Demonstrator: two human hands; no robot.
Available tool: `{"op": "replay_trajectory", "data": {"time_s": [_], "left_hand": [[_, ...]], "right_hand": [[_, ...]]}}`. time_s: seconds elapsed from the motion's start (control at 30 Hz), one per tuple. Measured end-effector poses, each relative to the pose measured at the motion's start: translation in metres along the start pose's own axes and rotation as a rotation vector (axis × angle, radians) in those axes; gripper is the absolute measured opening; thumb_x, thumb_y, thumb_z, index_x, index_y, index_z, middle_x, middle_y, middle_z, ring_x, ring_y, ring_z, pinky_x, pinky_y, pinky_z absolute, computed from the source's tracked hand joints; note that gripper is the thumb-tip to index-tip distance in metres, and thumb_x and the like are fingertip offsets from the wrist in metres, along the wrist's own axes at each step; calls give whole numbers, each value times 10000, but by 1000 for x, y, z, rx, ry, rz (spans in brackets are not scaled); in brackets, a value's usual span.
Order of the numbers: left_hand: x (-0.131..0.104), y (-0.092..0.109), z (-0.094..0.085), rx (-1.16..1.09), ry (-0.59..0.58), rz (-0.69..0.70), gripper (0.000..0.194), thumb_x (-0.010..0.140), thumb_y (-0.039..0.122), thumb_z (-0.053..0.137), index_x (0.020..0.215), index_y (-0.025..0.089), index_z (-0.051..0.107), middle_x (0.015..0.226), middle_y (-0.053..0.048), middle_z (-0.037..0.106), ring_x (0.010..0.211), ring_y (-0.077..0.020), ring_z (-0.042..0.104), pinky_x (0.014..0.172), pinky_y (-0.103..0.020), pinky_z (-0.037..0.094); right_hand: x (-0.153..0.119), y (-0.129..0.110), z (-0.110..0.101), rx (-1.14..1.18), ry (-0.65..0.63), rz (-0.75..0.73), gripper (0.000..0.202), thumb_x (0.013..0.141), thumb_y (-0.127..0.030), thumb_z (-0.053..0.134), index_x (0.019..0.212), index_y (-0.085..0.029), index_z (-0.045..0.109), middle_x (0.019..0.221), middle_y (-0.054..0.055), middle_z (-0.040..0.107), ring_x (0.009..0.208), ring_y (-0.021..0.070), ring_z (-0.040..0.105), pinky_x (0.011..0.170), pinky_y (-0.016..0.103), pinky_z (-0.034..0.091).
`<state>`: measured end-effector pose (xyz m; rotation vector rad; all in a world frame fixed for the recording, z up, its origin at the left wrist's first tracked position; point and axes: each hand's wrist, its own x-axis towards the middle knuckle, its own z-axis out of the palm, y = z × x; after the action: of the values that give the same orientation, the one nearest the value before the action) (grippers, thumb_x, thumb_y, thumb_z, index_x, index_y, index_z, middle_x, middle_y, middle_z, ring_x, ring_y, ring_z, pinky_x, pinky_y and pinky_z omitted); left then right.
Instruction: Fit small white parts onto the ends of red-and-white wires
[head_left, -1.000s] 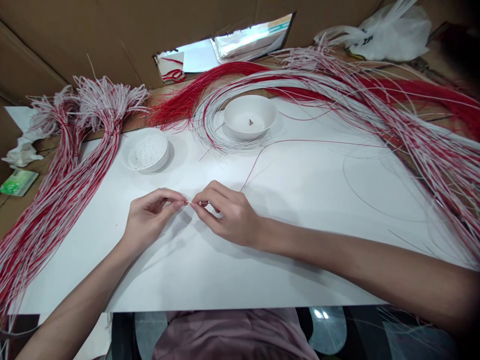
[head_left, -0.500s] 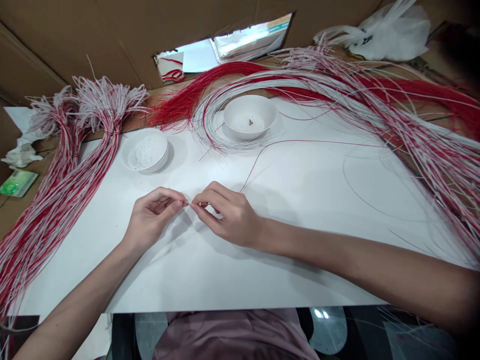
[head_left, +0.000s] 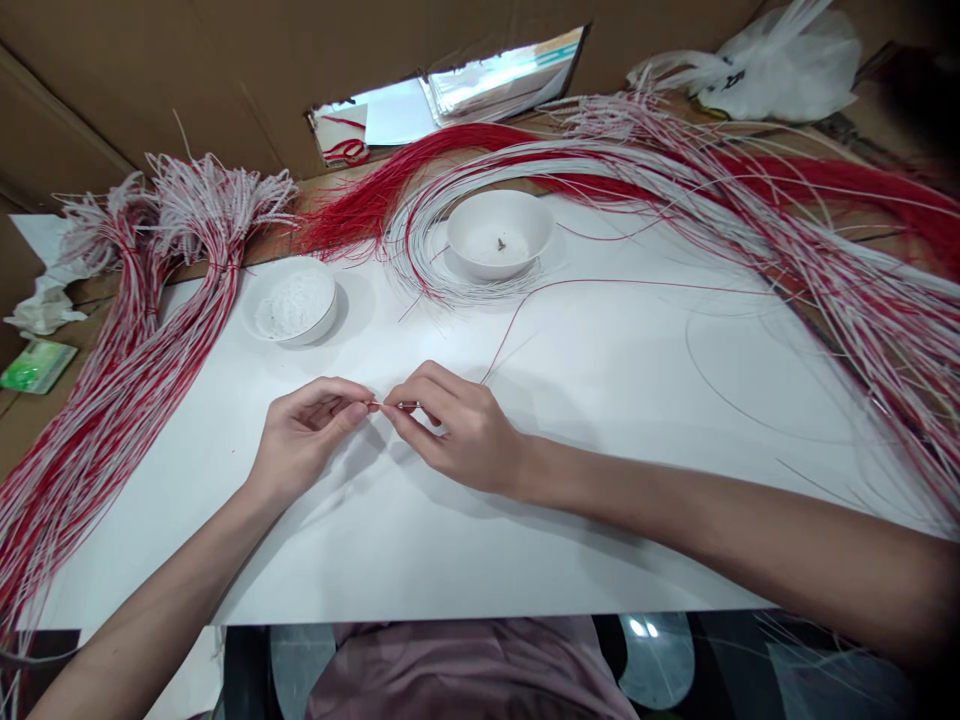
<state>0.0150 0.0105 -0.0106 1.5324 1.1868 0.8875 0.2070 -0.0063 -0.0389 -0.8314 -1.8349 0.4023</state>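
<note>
Over the middle of the white board, my left hand [head_left: 315, 425] pinches something thin and reddish between thumb and index finger. My right hand [head_left: 461, 425] is just to its right, thumb and index pressed together almost against the left fingertips. A short shiny piece [head_left: 409, 405] shows inside the right hand's fingers; its kind is too small to make out. From behind the right hand a thin red wire [head_left: 514, 318] rises and bends off to the right. Its stretch inside the hands is mostly hidden.
A white bowl of small white pieces [head_left: 292, 303] stands left; another white bowl [head_left: 499, 235] holds a small dark bit, amid coiled white wires [head_left: 420, 235]. Red-and-white bundles [head_left: 172, 340] lie left, more strands [head_left: 847, 270] right. A plastic bag [head_left: 787, 65] sits behind.
Almost nothing differs. Both hands keep their place, with only a very slight shift of the fingers at the pinch.
</note>
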Motion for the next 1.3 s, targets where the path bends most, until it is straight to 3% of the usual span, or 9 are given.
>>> {"op": "replay_trajectory", "data": {"time_s": [0.3, 0.6, 1.3], "left_hand": [[-2, 6, 2, -2, 37, 25, 83, 790, 260, 737, 859, 217, 723, 903, -32, 743, 878, -172, 697, 840, -295, 567], [-2, 8, 1, 30, 84, 22, 167, 729, 294, 787, 843, 200, 710, 861, -36, 735, 830, -181, 696, 801, -314, 578], [-1, 5, -2, 27, 23, 117, 54, 769, 200, 741, 822, 209, 737, 852, -24, 725, 807, -147, 671, 734, -260, 553]], "right_hand": [[0, 0, 0, 21, 7, -3, 91, 937, -162, 510, 899, -154, 592, 783, 25, 587, 669, 102, 554, 596, 228, 469], [1, -1, 0, 25, 21, 3, 92, 939, -161, 506, 895, -162, 588, 777, 18, 579, 660, 94, 536, 575, 214, 454], [1, 0, 0, 23, 11, -27, 85, 934, -148, 517, 896, -147, 593, 768, 20, 588, 658, 91, 539, 569, 211, 444]]}}
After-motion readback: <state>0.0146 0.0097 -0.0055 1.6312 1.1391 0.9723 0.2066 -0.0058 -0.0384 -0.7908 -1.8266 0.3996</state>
